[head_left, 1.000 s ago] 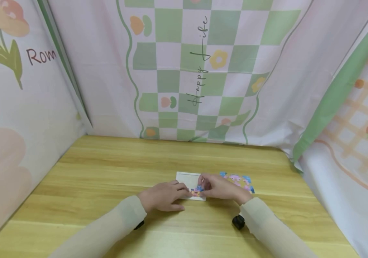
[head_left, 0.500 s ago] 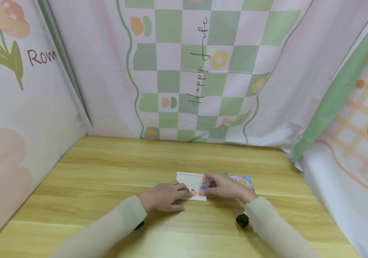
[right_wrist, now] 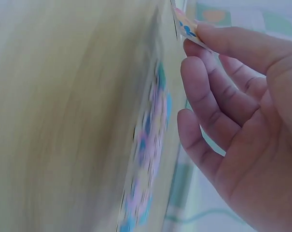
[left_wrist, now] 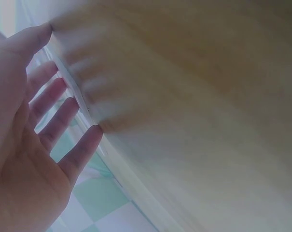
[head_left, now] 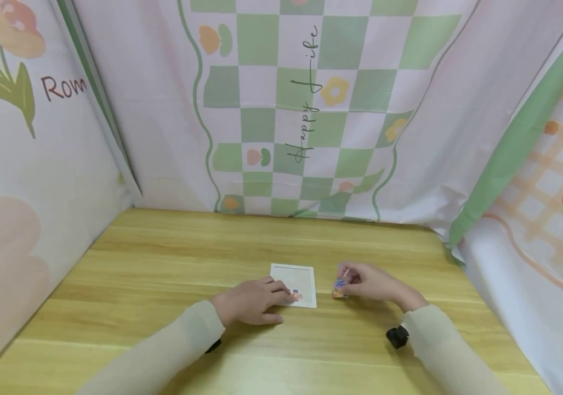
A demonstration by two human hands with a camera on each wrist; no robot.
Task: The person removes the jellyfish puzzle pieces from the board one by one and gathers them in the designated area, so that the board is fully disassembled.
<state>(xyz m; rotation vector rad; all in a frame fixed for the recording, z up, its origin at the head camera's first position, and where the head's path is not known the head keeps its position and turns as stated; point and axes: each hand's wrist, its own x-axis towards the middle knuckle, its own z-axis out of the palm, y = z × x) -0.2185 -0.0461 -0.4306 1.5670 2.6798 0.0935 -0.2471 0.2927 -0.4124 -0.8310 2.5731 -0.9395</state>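
Observation:
A shallow white puzzle tray (head_left: 312,282) lies on the wooden table. My left hand (head_left: 250,302) rests at its left side, fingers extended and spread. One puzzle piece (head_left: 296,295) shows in the tray's lower part, beside the left fingertips. To the right of the tray, my right hand (head_left: 374,282) pinches a colourful puzzle piece (right_wrist: 186,29) between thumb and fingertips. In the left wrist view, the left fingertips (left_wrist: 94,131) reach the table and the tray edge.
Several loose pink and blue puzzle pieces (right_wrist: 148,150) lie on the table by the right hand, hidden behind it in the head view. A black wrist device (head_left: 397,337) hangs under the right sleeve. A checkered curtain (head_left: 306,109) closes off the table's far edge.
The right hand has lifted a puzzle piece out of the tray and carried it to the right, past the tray's edge. The left hand has stayed in place.

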